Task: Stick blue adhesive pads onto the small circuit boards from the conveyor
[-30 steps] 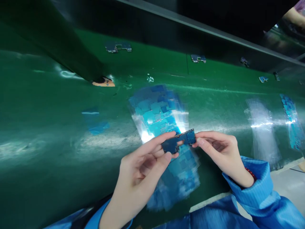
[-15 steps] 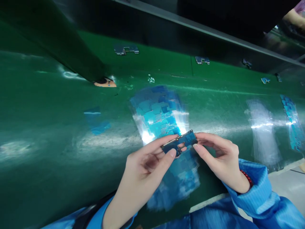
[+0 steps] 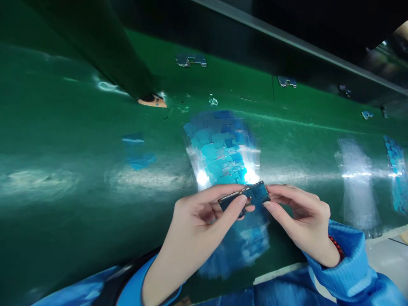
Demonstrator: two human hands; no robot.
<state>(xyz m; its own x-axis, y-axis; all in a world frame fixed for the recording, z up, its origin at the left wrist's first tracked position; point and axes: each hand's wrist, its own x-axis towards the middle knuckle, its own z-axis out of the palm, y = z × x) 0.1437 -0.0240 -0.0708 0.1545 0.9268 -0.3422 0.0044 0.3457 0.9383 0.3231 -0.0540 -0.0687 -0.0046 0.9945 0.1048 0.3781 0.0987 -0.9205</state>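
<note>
A small blue circuit board is held above the green conveyor belt, near its front edge. My left hand pinches the board's left end between thumb and forefinger. My right hand grips the board's right end with its fingertips. Under my hands lies a clear sheet covered with blue stickers. Both wrists wear blue sleeves, and a red bead bracelet shows on the right one.
Several small metal-grey boards lie on the far strip of the belt. Another sticker sheet and a clear film lie at the right. A dark post slants down at upper left. A grey rail borders the back.
The view has shifted slightly, so the belt items appear further right. My hands have tilted the board a little and drawn it closer, with the left thumb sliding over its left part.
</note>
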